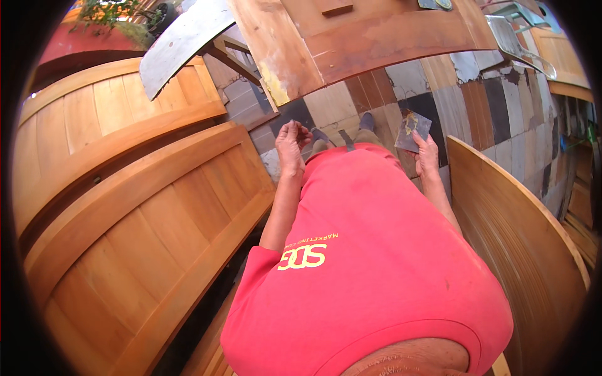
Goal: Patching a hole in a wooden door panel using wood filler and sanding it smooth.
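My right hand (427, 155) grips the near edge of a flat, dark grey square plate (412, 130), with its thumb on top. Yellowish paste is smeared on the plate's upper face. My left hand (291, 145) is raised at the left of my waist, its fingers curled and pressed together. Whether anything small sits in those fingers cannot be made out. Both hands are apart from the wooden workpiece ahead, a broad reddish-brown panel (401, 47). Near its left corner the panel has a pale yellow patch (273, 83).
Panelled wooden doors (150, 232) lean close on my left. A curved wooden sheet (514, 232) stands close on my right. A small wood block (337, 9) lies on the panel. Beyond the right end is a metal-framed chair (517, 47). Patchwork tiles (448, 103) cover the floor.
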The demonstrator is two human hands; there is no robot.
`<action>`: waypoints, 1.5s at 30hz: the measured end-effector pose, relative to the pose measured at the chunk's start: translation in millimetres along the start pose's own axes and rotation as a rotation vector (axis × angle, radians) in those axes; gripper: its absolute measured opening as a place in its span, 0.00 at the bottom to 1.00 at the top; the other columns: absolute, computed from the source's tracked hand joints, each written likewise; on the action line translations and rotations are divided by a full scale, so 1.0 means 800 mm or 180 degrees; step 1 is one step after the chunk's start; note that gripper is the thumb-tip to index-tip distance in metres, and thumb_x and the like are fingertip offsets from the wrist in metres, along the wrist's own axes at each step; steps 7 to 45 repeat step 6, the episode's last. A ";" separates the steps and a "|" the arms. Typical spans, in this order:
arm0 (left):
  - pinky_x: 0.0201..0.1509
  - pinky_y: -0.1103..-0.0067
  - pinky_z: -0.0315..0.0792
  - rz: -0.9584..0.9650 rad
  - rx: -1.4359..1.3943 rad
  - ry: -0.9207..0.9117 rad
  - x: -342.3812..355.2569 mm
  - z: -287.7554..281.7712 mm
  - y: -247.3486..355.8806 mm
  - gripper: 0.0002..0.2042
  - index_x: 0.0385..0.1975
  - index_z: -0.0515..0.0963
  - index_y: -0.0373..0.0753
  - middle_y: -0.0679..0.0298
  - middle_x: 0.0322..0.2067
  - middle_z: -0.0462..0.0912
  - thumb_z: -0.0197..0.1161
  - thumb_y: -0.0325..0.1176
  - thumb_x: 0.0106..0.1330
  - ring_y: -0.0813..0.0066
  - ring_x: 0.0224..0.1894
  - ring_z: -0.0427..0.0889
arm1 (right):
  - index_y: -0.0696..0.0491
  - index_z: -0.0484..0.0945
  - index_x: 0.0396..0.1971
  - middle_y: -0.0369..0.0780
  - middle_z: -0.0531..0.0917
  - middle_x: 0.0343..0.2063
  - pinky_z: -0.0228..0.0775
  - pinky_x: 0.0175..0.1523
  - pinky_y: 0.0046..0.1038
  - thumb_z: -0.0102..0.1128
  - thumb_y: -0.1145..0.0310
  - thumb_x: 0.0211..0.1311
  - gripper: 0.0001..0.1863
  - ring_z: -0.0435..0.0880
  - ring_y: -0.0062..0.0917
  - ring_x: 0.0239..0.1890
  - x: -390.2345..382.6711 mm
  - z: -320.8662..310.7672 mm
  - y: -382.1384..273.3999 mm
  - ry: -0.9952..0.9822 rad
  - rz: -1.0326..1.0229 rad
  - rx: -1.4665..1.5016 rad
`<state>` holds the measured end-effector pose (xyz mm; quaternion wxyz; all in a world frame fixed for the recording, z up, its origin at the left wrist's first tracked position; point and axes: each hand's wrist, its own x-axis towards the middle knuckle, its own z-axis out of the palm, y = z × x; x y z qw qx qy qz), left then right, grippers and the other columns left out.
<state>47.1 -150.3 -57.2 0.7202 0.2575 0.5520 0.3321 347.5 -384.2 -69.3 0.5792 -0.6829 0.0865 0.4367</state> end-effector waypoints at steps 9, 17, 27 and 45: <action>0.35 0.80 0.79 0.0045 0.0415 -0.0536 -0.018 0.050 -0.010 0.13 0.40 0.81 0.41 0.67 0.28 0.85 0.63 0.45 0.79 0.75 0.29 0.86 | 0.49 0.77 0.61 0.34 0.88 0.45 0.84 0.45 0.34 0.72 0.59 0.70 0.24 0.90 0.26 0.45 0.048 -0.037 -0.026 -0.0185 -0.0075 0.0023; 0.35 0.80 0.79 0.0045 0.0415 -0.0536 -0.018 0.050 -0.010 0.13 0.40 0.81 0.41 0.67 0.28 0.85 0.63 0.45 0.79 0.75 0.29 0.86 | 0.49 0.77 0.61 0.34 0.88 0.45 0.84 0.45 0.34 0.72 0.59 0.70 0.24 0.90 0.26 0.45 0.048 -0.037 -0.026 -0.0185 -0.0075 0.0023; 0.35 0.80 0.79 0.0045 0.0415 -0.0536 -0.018 0.050 -0.010 0.13 0.40 0.81 0.41 0.67 0.28 0.85 0.63 0.45 0.79 0.75 0.29 0.86 | 0.49 0.77 0.61 0.34 0.88 0.45 0.84 0.45 0.34 0.72 0.59 0.70 0.24 0.90 0.26 0.45 0.048 -0.037 -0.026 -0.0185 -0.0075 0.0023; 0.35 0.80 0.79 0.0045 0.0415 -0.0536 -0.018 0.050 -0.010 0.13 0.40 0.81 0.41 0.67 0.28 0.85 0.63 0.45 0.79 0.75 0.29 0.86 | 0.49 0.77 0.61 0.34 0.88 0.45 0.84 0.45 0.34 0.72 0.59 0.70 0.24 0.90 0.26 0.45 0.048 -0.037 -0.026 -0.0185 -0.0075 0.0023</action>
